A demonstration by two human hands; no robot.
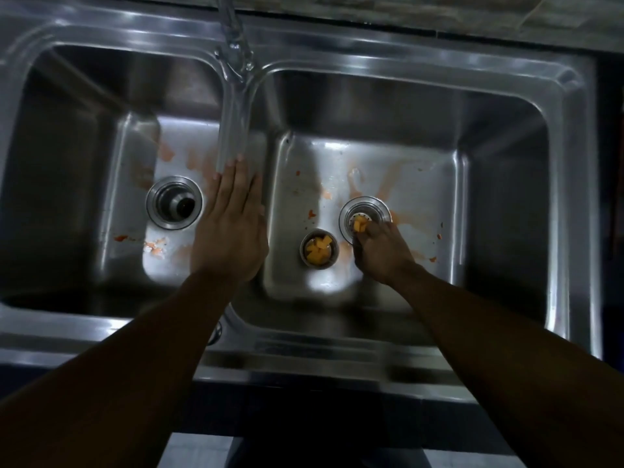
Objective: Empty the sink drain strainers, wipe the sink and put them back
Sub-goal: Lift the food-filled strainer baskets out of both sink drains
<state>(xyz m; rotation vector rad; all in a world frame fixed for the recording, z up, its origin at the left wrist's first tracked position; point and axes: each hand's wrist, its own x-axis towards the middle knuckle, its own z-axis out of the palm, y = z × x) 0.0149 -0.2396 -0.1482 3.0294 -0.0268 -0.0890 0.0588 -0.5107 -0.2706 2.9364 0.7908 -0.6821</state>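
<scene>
Right hand (381, 251) pinching strainer (362, 225) in right basin drain; left hand (231, 228) flat, fingers released, on divider (236, 130)

A dim room. A mottled stone surface (439, 15) runs along the top, a dark cabinet front (304, 410) sits below, and pale floor (202, 450) shows at the bottom.

Dim, glare-streaked, corners bowed
</scene>
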